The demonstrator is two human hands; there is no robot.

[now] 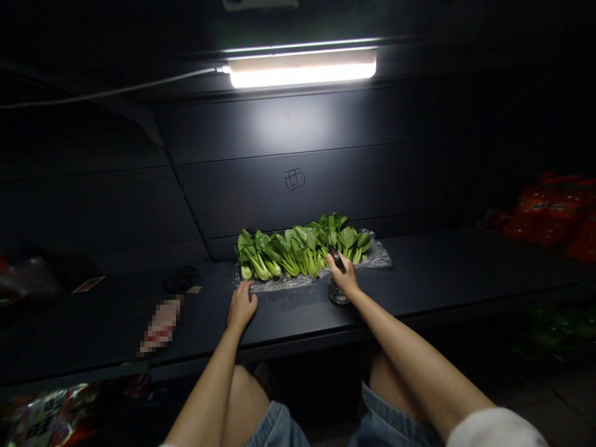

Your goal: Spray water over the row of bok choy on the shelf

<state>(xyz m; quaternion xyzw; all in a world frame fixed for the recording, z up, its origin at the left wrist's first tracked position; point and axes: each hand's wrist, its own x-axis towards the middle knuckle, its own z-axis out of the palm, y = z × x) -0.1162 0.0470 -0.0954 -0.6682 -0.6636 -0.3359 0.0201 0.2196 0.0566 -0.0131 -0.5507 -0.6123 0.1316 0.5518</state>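
Observation:
A row of fresh bok choy [300, 248] lies on crumpled clear plastic film [375, 256] on the dark table [433, 273], with the white stems toward me. My right hand [343, 274] grips a slim dark object [336, 257], perhaps a phone, against the front of the leaves. Below that hand stands a small clear glass item [338, 292], partly hidden by the wrist. My left hand [242, 305] rests palm down on the table, with its fingertips near the film's front edge.
A bright light bar [302, 68] hangs above a dark panel wall bearing a hand-drawn character [295, 179]. A black cloth [181, 279] and a blurred flat package [161, 326] lie to the left. Red bags [549, 214] sit at the far right.

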